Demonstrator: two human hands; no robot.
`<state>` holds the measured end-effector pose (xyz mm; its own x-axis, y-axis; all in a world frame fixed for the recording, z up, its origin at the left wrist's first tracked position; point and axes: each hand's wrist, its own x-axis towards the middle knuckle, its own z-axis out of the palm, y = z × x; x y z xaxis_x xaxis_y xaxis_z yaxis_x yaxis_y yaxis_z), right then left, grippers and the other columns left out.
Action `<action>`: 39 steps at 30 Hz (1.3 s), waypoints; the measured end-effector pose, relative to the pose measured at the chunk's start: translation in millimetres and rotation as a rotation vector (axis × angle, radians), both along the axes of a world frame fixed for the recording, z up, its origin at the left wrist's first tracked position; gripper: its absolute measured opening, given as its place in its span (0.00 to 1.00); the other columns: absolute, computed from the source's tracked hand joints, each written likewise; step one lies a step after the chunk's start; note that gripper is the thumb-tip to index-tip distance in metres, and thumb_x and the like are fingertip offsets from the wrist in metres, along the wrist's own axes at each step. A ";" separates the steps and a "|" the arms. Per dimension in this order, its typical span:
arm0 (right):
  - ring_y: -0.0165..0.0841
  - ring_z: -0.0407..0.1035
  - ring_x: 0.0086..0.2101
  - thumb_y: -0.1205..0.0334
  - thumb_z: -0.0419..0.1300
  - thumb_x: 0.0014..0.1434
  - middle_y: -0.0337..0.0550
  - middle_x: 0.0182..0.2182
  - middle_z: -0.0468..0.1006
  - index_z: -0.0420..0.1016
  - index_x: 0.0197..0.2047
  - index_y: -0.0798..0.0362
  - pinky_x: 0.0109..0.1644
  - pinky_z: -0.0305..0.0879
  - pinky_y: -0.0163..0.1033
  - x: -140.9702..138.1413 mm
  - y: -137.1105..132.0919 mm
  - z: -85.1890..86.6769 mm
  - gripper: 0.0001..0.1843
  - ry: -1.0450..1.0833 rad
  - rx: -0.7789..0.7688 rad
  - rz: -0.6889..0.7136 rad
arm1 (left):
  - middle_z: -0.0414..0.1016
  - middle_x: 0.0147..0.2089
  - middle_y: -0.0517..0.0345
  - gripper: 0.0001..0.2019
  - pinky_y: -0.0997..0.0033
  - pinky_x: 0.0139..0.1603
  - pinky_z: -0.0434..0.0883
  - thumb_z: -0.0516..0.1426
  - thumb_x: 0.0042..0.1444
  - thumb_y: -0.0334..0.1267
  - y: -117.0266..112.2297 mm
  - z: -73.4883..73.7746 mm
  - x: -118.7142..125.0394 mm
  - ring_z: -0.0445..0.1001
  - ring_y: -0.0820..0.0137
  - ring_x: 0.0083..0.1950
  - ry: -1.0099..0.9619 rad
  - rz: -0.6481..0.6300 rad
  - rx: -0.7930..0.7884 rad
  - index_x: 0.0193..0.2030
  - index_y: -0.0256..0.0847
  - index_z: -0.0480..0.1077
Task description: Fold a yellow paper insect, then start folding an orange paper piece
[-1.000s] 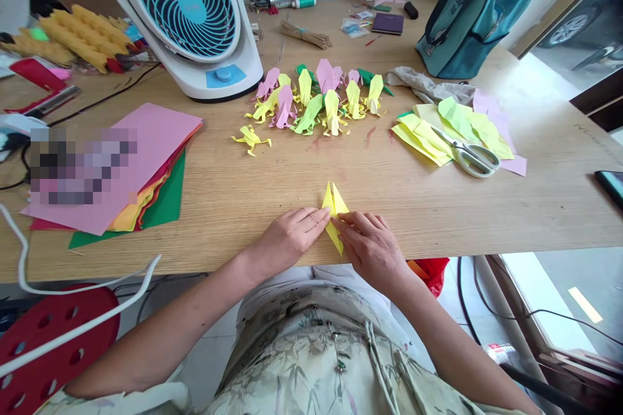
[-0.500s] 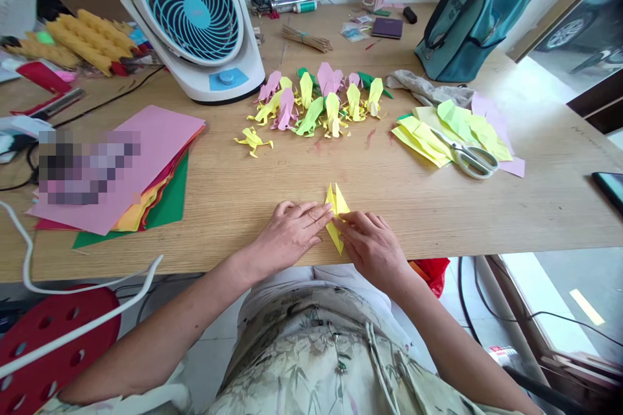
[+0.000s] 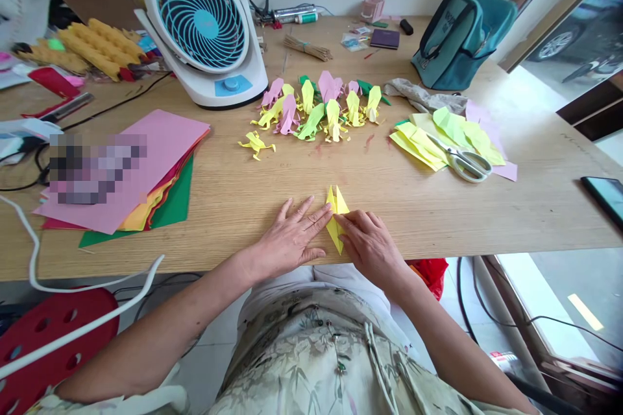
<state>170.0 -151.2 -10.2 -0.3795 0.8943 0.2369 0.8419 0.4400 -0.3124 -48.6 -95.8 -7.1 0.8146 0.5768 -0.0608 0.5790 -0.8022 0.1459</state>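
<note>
A narrow piece of folded yellow paper (image 3: 334,233) lies near the front edge of the table, with two pointed tips facing away from me and one point toward me. My left hand (image 3: 289,237) rests flat on the wood with its fingers spread, fingertips touching the paper's left side. From the right, my right hand (image 3: 370,241) has its fingers bent together on the paper's right edge; the thumb is partly hidden. Beyond my hands stands a group of folded paper frogs (image 3: 332,118) in pink, yellow and green. One small yellow frog (image 3: 256,144) sits apart at their left.
Coloured paper sheets (image 3: 165,136) are stacked at the left, near a white fan (image 3: 228,94). Scissors (image 3: 470,165) lie on yellow paper pieces (image 3: 418,146) to the right. A teal backpack (image 3: 457,45) stands behind them, and a phone (image 3: 606,198) lies at the right edge.
The fingers of my left hand have spread wider, its thumb moving away from the paper. My right hand stays at the paper's right edge. The view has shifted slightly.
</note>
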 end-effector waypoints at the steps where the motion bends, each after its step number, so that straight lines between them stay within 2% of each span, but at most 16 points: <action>1: 0.42 0.65 0.45 0.64 0.51 0.68 0.54 0.46 0.73 0.67 0.62 0.59 0.49 0.64 0.48 0.0 -0.1 -0.4 0.21 -0.003 -0.002 -0.003 | 0.46 0.76 0.53 0.36 0.38 0.71 0.43 0.49 0.65 0.55 0.1 0.2 -0.1 0.38 0.50 0.77 -0.003 0.003 0.001 0.75 0.46 0.41; 5: 0.42 0.64 0.45 0.63 0.51 0.68 0.54 0.47 0.72 0.66 0.63 0.58 0.50 0.64 0.48 0.1 0.5 -0.3 0.22 -0.028 -0.010 -0.006 | 0.43 0.76 0.52 0.38 0.38 0.70 0.44 0.49 0.63 0.59 2.6 0.2 -2.2 0.39 0.50 0.76 0.002 0.020 0.004 0.74 0.47 0.44; 11: 0.42 0.63 0.45 0.61 0.50 0.69 0.54 0.47 0.71 0.67 0.62 0.59 0.51 0.61 0.47 -0.1 2.3 3.2 0.22 -0.102 -0.056 -0.002 | 0.45 0.76 0.50 0.39 0.39 0.70 0.46 0.45 0.64 0.61 8.4 1.2 -6.6 0.40 0.53 0.77 0.003 -0.007 0.004 0.75 0.46 0.38; 16: 0.42 0.62 0.45 0.62 0.49 0.69 0.53 0.48 0.71 0.67 0.62 0.56 0.51 0.60 0.47 -0.7 2.6 2.3 0.21 -0.081 -0.061 -0.002 | 0.44 0.76 0.48 0.40 0.40 0.70 0.45 0.43 0.63 0.62 5.8 4.8 -3.2 0.41 0.52 0.76 0.026 0.012 0.033 0.75 0.42 0.39; 22: 0.42 0.61 0.45 0.62 0.50 0.69 0.53 0.48 0.71 0.67 0.62 0.55 0.51 0.60 0.47 -0.3 3.1 3.0 0.21 -0.069 -0.068 0.004 | 0.44 0.76 0.49 0.38 0.39 0.71 0.36 0.42 0.65 0.60 25.3 1.3 -0.1 0.38 0.55 0.77 0.033 -0.172 0.042 0.75 0.43 0.37; 27: 0.42 0.61 0.46 0.61 0.50 0.69 0.52 0.49 0.71 0.66 0.63 0.55 0.52 0.60 0.47 0.4 3.3 1.3 0.22 -0.070 -0.052 0.017 | 0.43 0.76 0.45 0.39 0.40 0.71 0.33 0.43 0.65 0.60 48.7 2.6 5.8 0.39 0.57 0.77 0.039 -0.239 0.031 0.75 0.42 0.36; 35: 0.42 0.61 0.43 0.62 0.51 0.68 0.53 0.47 0.72 0.67 0.61 0.55 0.49 0.60 0.47 -0.9 2.9 2.7 0.20 -0.105 -0.040 0.006 | 0.41 0.76 0.47 0.40 0.40 0.71 0.34 0.41 0.63 0.63 51.0 4.4 16.6 0.37 0.55 0.77 0.031 -0.123 -0.021 0.75 0.42 0.35; 39: 0.42 0.61 0.43 0.63 0.52 0.68 0.52 0.46 0.72 0.68 0.61 0.55 0.48 0.59 0.47 -1.1 2.7 3.3 0.20 -0.108 -0.020 0.005 | 0.41 0.76 0.44 0.42 0.38 0.71 0.33 0.39 0.63 0.64 51.6 4.6 19.6 0.38 0.54 0.77 -0.001 -0.023 0.012 0.75 0.40 0.35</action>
